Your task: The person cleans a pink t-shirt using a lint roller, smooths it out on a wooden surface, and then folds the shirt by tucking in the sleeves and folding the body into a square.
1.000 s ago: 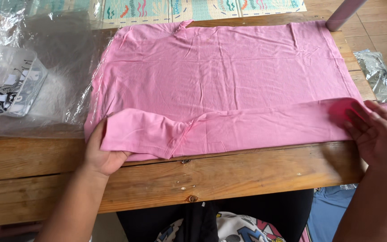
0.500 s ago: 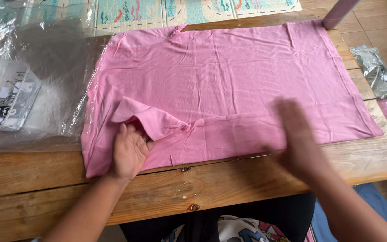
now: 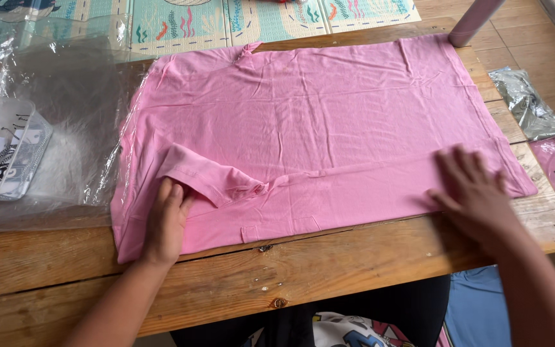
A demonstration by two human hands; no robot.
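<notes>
- Lying spread across the wooden counter (image 3: 367, 270), the pink shirt (image 3: 316, 128) covers most of the top, its near edge folded over in a band along the front.
- Left hand (image 3: 165, 222) rests flat on the near-left part of the cloth, fingers open and together, pressing down just beside the folded sleeve (image 3: 210, 180); it clamps nothing.
- Right hand (image 3: 476, 196) lies palm down with fingers spread on the near-right edge of the folded band, also gripping nothing.
- Judging by the creases and the way it drapes, the shirt is light, soft and limp; it will likely sag and wrinkle if lifted by one point.
- Best hold seems to be a pinch at the hem or shoulder seams with both hands, or flat palms to slide and smooth it.
- Clear plastic bags (image 3: 46, 141) lie to the left, touching the shirt's edge; a silver packet (image 3: 528, 106) sits on the floor to the right.
</notes>
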